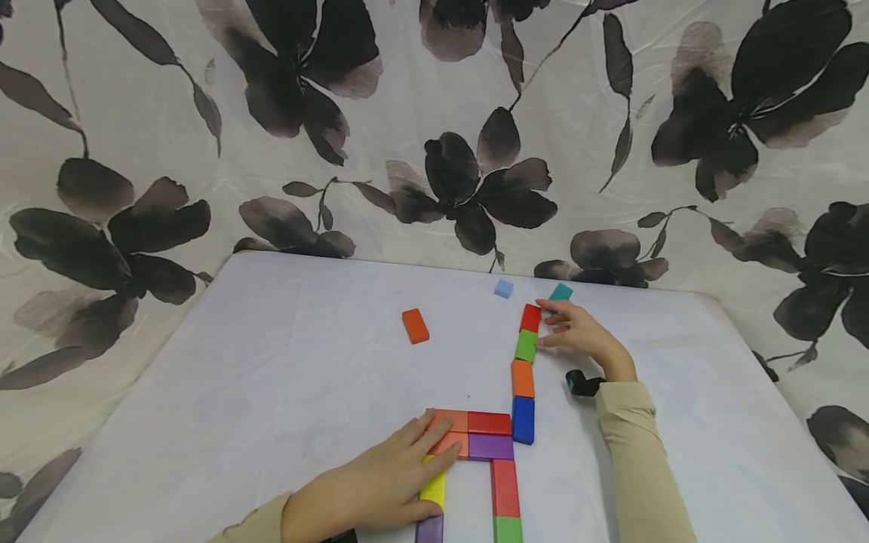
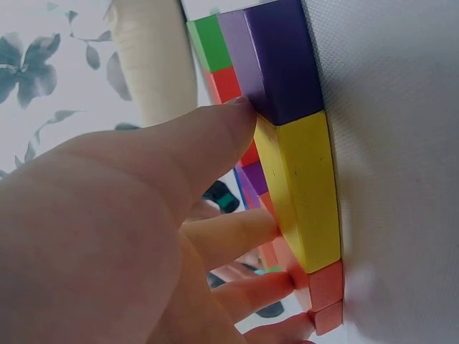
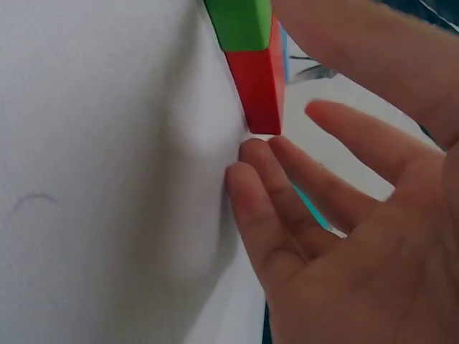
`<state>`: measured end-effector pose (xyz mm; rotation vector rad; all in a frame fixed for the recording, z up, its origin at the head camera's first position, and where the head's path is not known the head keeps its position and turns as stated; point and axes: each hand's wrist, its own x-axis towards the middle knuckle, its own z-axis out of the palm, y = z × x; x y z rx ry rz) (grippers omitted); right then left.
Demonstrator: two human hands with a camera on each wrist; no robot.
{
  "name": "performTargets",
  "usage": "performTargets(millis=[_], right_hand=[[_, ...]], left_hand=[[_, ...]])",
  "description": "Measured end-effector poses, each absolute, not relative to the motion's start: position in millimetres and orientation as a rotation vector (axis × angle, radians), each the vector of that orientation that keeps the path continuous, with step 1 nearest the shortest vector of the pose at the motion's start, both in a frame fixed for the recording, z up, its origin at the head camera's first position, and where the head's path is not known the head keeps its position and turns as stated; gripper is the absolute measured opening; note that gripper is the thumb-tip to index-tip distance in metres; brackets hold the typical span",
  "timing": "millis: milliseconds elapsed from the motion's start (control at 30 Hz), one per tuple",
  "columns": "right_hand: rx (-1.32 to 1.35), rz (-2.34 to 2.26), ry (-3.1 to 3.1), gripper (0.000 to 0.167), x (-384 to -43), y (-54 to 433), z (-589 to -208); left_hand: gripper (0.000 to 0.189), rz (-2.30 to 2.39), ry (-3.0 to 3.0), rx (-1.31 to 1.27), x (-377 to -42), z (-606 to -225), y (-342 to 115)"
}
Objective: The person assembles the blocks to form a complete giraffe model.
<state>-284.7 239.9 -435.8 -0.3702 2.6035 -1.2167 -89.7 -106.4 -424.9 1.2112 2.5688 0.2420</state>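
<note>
Coloured wooden blocks lie end to end on the white table. My left hand (image 1: 380,479) rests with spread fingers on the orange blocks (image 1: 453,419) and the yellow block (image 1: 433,490); in the left wrist view its thumb touches the purple block (image 2: 287,64). At the far end of the row, my right hand (image 1: 585,335) is beside the red block (image 1: 530,317) and the green block (image 1: 526,345), its fingers loosely bent and holding nothing. Below these come an orange block (image 1: 523,378) and a blue block (image 1: 523,419). The teal block (image 1: 560,291) is partly behind the right fingers.
A loose orange block (image 1: 416,326) and a small light blue block (image 1: 503,288) lie toward the back of the white table (image 1: 271,377). Red and purple blocks (image 1: 490,446) join the row's near part. A floral cloth (image 1: 380,249) hangs behind the table's back edge.
</note>
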Motion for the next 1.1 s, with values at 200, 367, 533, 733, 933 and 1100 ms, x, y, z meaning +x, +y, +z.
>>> performTargets(millis=[200, 367, 533, 733, 933, 1100], right_hand=[[-0.468, -1.091, 2.558, 0.079, -284.1, 240.0, -434.3], [-0.425, -1.074, 2.573, 0.078, -284.7, 236.4, -436.5], [-0.436, -1.083, 2.579, 0.076, -286.0, 234.4, -438.5], [-0.497, -1.119, 2.565, 0.074, -285.2, 232.7, -437.9], [-0.536, -1.142, 2.576, 0.067, -284.5, 229.4, -438.5], [-0.476, -1.196, 2.601, 0.054, -284.3, 225.7, -441.7]], left_hand=[[0.068, 0.242, 2.572, 1.208, -89.4, -424.8, -106.9], [0.068, 0.226, 2.583, 1.222, -89.3, -426.2, -107.0], [0.068, 0.221, 2.588, 1.230, -89.3, -426.0, -106.8], [0.068, 0.219, 2.590, 1.241, -89.4, -425.5, -106.7], [0.068, 0.218, 2.592, 1.240, -89.0, -424.6, -106.9], [0.068, 0.215, 2.591, 1.245, -88.6, -424.0, -107.3]])
